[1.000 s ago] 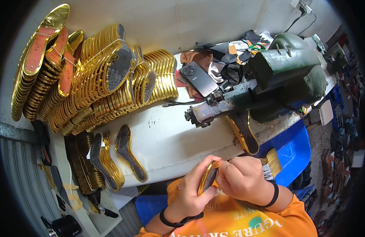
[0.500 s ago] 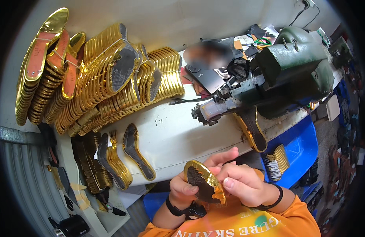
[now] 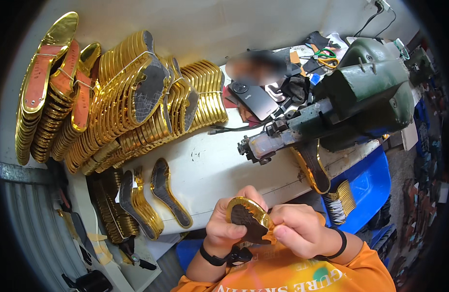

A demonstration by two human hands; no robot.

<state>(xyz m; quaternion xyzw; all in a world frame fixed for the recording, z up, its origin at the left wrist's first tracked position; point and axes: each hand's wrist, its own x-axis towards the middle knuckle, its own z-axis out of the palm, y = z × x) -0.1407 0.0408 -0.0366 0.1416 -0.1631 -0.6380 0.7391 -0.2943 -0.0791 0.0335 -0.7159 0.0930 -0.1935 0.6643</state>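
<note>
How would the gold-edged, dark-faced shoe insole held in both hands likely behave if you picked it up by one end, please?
The gold-edged insole probably keeps its curve rather than drooping: it holds its shape between the left hand and right hand. It seems light, pinched by fingertips only. Its glossy gold rim may be somewhat slippery.

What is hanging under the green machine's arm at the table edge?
Under the green machine, one gold-edged insole with a dark face hangs down over the white table edge. Its top end is covered by the machine's arm, so how it is fixed cannot be seen.
</note>
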